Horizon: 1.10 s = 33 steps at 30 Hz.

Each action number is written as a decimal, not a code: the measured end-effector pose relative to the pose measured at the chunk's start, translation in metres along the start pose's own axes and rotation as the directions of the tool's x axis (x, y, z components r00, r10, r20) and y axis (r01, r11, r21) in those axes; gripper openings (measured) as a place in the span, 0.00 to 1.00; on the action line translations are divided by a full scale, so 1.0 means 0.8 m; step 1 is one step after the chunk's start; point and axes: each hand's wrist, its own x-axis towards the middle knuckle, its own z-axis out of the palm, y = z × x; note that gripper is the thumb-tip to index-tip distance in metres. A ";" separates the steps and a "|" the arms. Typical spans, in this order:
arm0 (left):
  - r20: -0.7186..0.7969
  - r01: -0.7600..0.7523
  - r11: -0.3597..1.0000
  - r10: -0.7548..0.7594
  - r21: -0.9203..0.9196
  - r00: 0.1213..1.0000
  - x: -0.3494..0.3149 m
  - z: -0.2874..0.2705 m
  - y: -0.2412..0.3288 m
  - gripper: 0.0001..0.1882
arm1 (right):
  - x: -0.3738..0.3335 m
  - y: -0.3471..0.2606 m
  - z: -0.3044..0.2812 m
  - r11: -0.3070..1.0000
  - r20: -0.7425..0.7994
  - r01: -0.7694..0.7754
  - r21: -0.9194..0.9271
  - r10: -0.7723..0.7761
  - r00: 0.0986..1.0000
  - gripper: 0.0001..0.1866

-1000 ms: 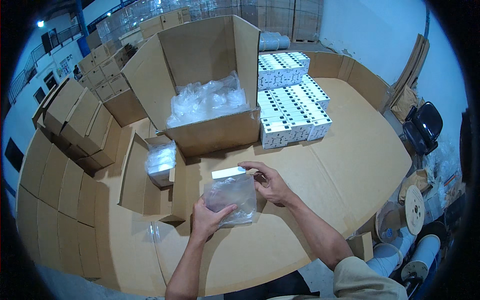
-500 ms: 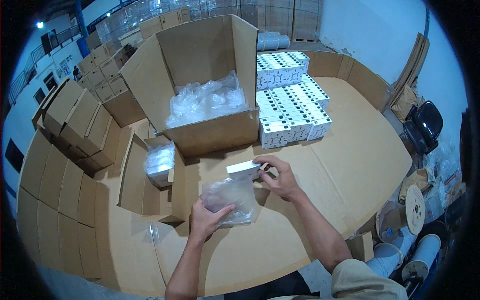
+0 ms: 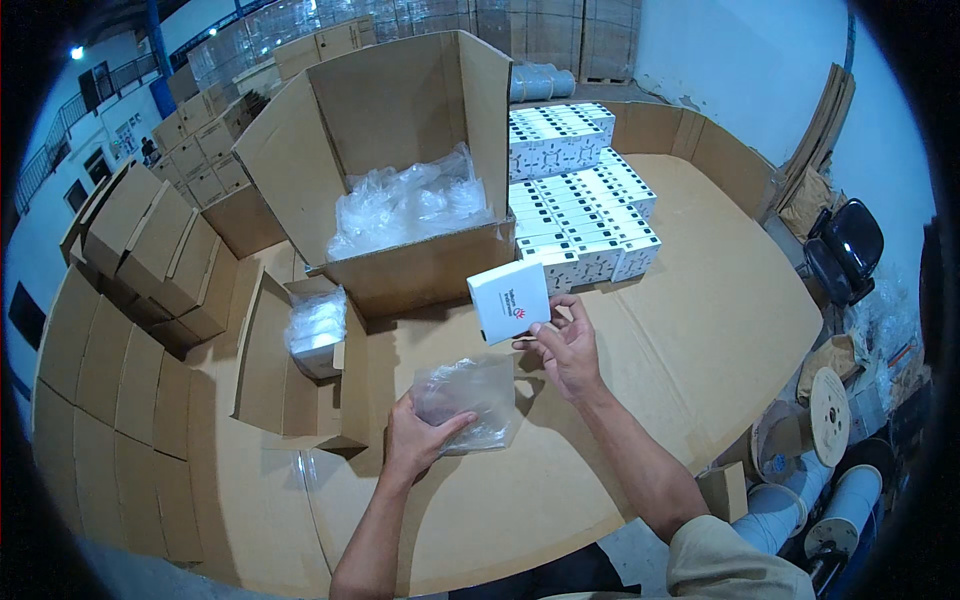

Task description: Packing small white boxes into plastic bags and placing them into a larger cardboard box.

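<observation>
My right hand (image 3: 566, 350) grips a small flat white box (image 3: 510, 298) by its lower right corner, with its broad printed face turned up toward me. Below and left of it, my left hand (image 3: 422, 436) pinches a clear plastic bag (image 3: 470, 400) between thumb and fingers; the bag looks flat. The box and the bag are apart. Left of my left hand is an open brown carton (image 3: 268, 375) holding several white boxes wrapped in clear plastic (image 3: 316, 325). Behind my hands, a large open carton (image 3: 430, 265) contains a heap of clear plastic bags (image 3: 410, 205).
Stacked white boxes (image 3: 585, 225) stand at the back right of the cardboard-covered table (image 3: 720, 290). Folded brown cartons (image 3: 115, 400) line the left side. A black chair (image 3: 845, 250) and cable spools (image 3: 830, 418) are off the right edge.
The white box has been raised and turned in my right hand, from edge-on just above the bag to showing its broad face. My left hand and the bag have barely moved.
</observation>
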 end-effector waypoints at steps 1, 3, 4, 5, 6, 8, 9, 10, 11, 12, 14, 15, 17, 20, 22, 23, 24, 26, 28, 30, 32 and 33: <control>-0.001 0.001 1.000 -0.001 0.001 1.000 0.001 0.000 -0.002 0.31 | -0.002 0.003 0.002 0.996 0.020 -0.056 0.067 0.055 0.998 0.19; -0.007 -0.017 0.999 0.017 0.030 1.000 0.003 -0.001 -0.007 0.32 | -0.005 0.004 0.005 0.993 0.042 -0.073 0.097 0.069 0.997 0.19; -0.008 -0.016 0.999 0.016 0.031 1.000 0.004 -0.002 -0.008 0.32 | -0.007 0.002 0.007 0.995 0.041 -0.084 0.052 0.082 0.996 0.18; -0.007 -0.014 1.000 0.014 0.022 1.000 0.004 -0.004 -0.009 0.32 | -0.008 0.002 0.008 0.995 0.039 -0.095 0.006 0.095 0.995 0.18; -0.002 -0.014 1.000 0.014 0.012 1.000 0.005 -0.004 -0.008 0.32 | -0.009 0.003 0.006 0.996 0.038 -0.094 0.005 0.094 0.995 0.18; -0.021 -0.027 0.999 0.028 0.032 0.999 0.005 -0.003 -0.002 0.32 | -0.008 0.008 0.000 0.995 0.089 0.013 -0.101 -0.004 0.996 0.17; -0.041 -0.038 0.998 0.040 0.053 0.998 0.005 -0.003 0.000 0.32 | -0.009 0.008 0.001 0.995 0.089 0.012 -0.100 -0.003 0.996 0.17; -0.041 -0.037 0.998 0.039 0.053 0.998 0.005 -0.003 0.002 0.32 | -0.009 0.007 0.003 0.991 0.101 0.019 -0.131 -0.005 0.995 0.17; -0.032 -0.015 1.000 0.015 0.006 0.999 0.005 -0.004 0.003 0.31 | -0.010 0.006 0.004 0.987 0.112 0.026 -0.162 -0.008 0.994 0.16; -0.023 0.008 0.999 -0.008 -0.039 1.000 0.005 -0.004 0.004 0.30 | -0.011 0.005 0.006 0.987 0.114 0.025 -0.161 -0.007 0.993 0.16; -0.021 -0.011 1.000 0.010 -0.022 1.000 0.005 -0.005 0.005 0.30 | -0.012 0.003 0.007 0.983 0.125 -0.009 -0.186 0.033 0.992 0.16; -0.016 -0.030 1.000 0.030 -0.003 0.999 0.005 -0.006 0.005 0.29 | -0.012 0.003 0.007 0.983 0.126 -0.009 -0.185 0.032 0.991 0.16; -0.011 -0.031 0.999 0.032 0.018 0.999 0.006 -0.006 0.004 0.29 | -0.011 0.005 0.006 0.982 0.163 0.018 -0.186 0.013 0.987 0.15; -0.004 -0.045 0.998 0.045 0.046 0.999 0.006 -0.007 0.003 0.29 | -0.012 0.004 0.006 0.974 0.194 0.027 -0.225 0.018 0.981 0.14; -0.003 -0.060 0.997 0.060 0.054 0.998 0.006 -0.007 0.002 0.29 | -0.013 -0.001 0.009 0.969 0.194 0.018 -0.247 0.032 0.981 0.14; -0.009 -0.035 0.997 0.035 0.067 0.999 0.007 -0.007 0.000 0.29 | -0.013 -0.002 0.011 0.963 0.193 0.008 -0.270 0.046 0.980 0.14; -0.014 -0.009 0.997 0.010 0.079 1.000 0.007 -0.007 -0.001 0.30 | -0.013 -0.001 0.009 0.963 0.193 0.009 -0.270 0.045 0.980 0.14; -0.003 -0.005 0.998 0.005 0.061 1.000 0.007 -0.006 0.003 0.30 | -0.013 0.004 0.006 0.972 0.199 0.004 -0.235 0.044 0.979 0.16; 0.005 0.001 0.999 -0.002 0.045 1.000 0.006 -0.007 0.004 0.30 | -0.013 0.003 0.007 0.972 0.204 0.001 -0.236 0.048 0.978 0.16; -0.006 -0.007 0.998 0.008 0.064 1.000 0.006 -0.007 0.003 0.30 | -0.013 0.003 0.007 0.971 0.208 0.000 -0.239 0.052 0.977 0.16; -0.007 0.004 0.998 -0.003 0.061 1.000 0.006 -0.006 0.003 0.30 | -0.014 0.003 0.006 0.967 0.214 -0.024 -0.252 0.080 0.974 0.16; -0.007 0.015 0.998 -0.015 0.058 1.000 0.006 -0.006 0.002 0.31 | -0.013 0.004 0.005 0.967 0.214 -0.023 -0.252 0.079 0.974 0.16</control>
